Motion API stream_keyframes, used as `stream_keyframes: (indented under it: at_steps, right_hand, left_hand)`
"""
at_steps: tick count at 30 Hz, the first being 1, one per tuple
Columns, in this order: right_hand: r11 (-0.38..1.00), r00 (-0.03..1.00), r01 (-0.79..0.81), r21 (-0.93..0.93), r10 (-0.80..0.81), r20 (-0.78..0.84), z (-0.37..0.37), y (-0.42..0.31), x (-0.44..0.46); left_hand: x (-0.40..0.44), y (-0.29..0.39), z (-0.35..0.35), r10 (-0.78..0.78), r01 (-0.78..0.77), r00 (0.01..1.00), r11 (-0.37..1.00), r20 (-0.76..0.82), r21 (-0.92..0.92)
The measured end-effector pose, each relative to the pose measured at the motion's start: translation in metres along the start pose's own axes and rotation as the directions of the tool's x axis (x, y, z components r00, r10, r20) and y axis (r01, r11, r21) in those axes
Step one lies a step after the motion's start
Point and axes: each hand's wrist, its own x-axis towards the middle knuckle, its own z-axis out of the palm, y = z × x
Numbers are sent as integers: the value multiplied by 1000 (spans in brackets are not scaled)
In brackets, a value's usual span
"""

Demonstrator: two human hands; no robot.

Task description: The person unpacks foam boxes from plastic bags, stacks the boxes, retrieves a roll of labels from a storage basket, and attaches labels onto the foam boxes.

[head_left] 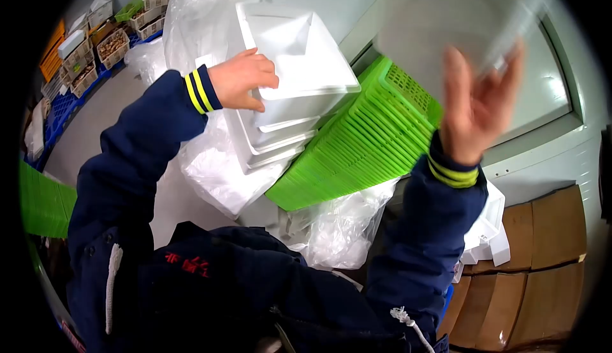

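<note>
The fingers of my left hand (245, 80) are curled at the left rim of the top bin in a stack of white bins (306, 69). At the upper right, a pale, translucent-looking bin (446, 15) is raised in the air and smeared by motion. My right hand (478, 101) is against its lower edge, palm toward me, with the thumb and fingers reaching up along it; the exact contact is blurred. Between my hands leans a tall stack of nested green crates (363, 143), right beside the white bins.
Clear plastic wrapping (341, 232) lies below the green crates, with more plastic (197, 21) behind the white bins. Flattened brown cardboard (542, 232) and white containers (488, 225) are at the right. Filled baskets (113, 47) stand at the far left, above more green crates (48, 200).
</note>
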Motion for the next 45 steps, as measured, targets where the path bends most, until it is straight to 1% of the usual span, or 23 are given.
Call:
stream_keyframes:
  at_steps: [2, 3, 4, 5, 6, 8, 10, 12, 15, 22, 23, 24, 26, 28, 31, 33, 35, 36, 38, 40, 42, 44, 45]
  right_hand:
    - [975, 977, -105, -197, 138, 162, 31, 3, 20]
    - [995, 985, -89, -39, 94, 147, 59, 8, 27]
    - [974, 961, -48, -223, 105, 254, 67, 24, 30]
    - [927, 898, -158, -340, 278, 340, 81, 28, 28]
    - [907, 871, -144, -396, 306, 384, 95, 36, 23]
    - [865, 843, -19, -502, 283, 457, 117, 47, 9]
    - [846, 823, -33, -532, 325, 466, 123, 42, 9]
    - [830, 796, -50, -555, 369, 480, 130, 38, 10]
    - [826, 875, 14, -563, 262, 406, 141, 42, 13]
    - [793, 861, -38, -608, 335, 382, 157, 30, 15]
    - [864, 906, -26, -502, 233, 353, 153, 26, 15]
    - [816, 916, 101, -569, 147, 373, 147, 22, 18]
    - [887, 931, 89, -453, 87, 353, 158, 27, 17]
    - [861, 911, 72, -504, 149, 384, 145, 24, 5]
    - [896, 971, 205, -393, -135, 197, 122, 1, -3]
    - [961, 987, 20, -275, 25, 160, 97, -11, -25]
    - [957, 999, -26, -290, 31, 11, 80, -14, -66]
    - [944, 984, -173, -283, 178, -6, 68, -27, -95]
    - [788, 799, -599, -142, 600, -36, 61, -38, -167]
    - [441, 442, -896, -55, 897, -6, 60, -42, -267]
    - [298, 300, -921, -251, 953, 31, 60, -62, -372]
    - [223, 169, -893, -392, 971, 167, 50, -91, -432]
    - [151, 35, -873, -464, 968, 249, 40, -101, -457]
  left_hand:
    - [-2, -4, 0, 0, 1, 1000, 999, 21, -46]
    - [-4, -6, 6, 48, -56, 994, 995, -100, -79]
    - [-6, -6, 11, 91, -116, 971, 988, -223, -104]
    - [-8, -2, 14, 98, -122, 949, 991, -300, -62]
    - [-13, 3, 18, 103, -129, 947, 990, -304, -65]
    - [-22, 11, 25, 109, -68, 838, 993, -535, 96]
    - [-29, 10, 31, 145, -87, 807, 988, -573, 128]
    - [-34, 8, 37, 62, -39, 825, 998, -562, 52]
    - [-30, 8, 43, 66, -76, 821, 997, -567, 5]
    - [-21, 5, 54, 69, -118, 770, 992, -634, -35]
    - [-20, 3, 55, 86, -125, 750, 992, -656, -14]
    - [-19, 4, 55, 102, -132, 732, 991, -673, 7]
    - [-16, 6, 52, 87, -116, 738, 993, -669, 0]
    - [-15, 6, 57, 49, -112, 721, 993, -691, -46]
    - [-23, 5, 58, 20, -31, 728, 1000, -685, -4]
    - [-29, 3, 63, -12, -41, 691, 998, -723, -56]
    - [-39, 8, 64, -69, -18, 669, 994, -740, -109]
    - [-45, 11, 62, -64, 2, 672, 996, -738, -84]
    - [-56, 20, 69, -92, -7, 657, 992, -748, -128]
    - [-64, 30, 77, -11, -67, 682, 995, -731, -77]
    - [-68, 48, 97, -1, -161, 718, 973, -696, -167]
    - [-71, 68, 124, -41, -185, 803, 931, -594, -314]
    - [-72, 78, 144, -90, -149, 862, 896, -499, -418]
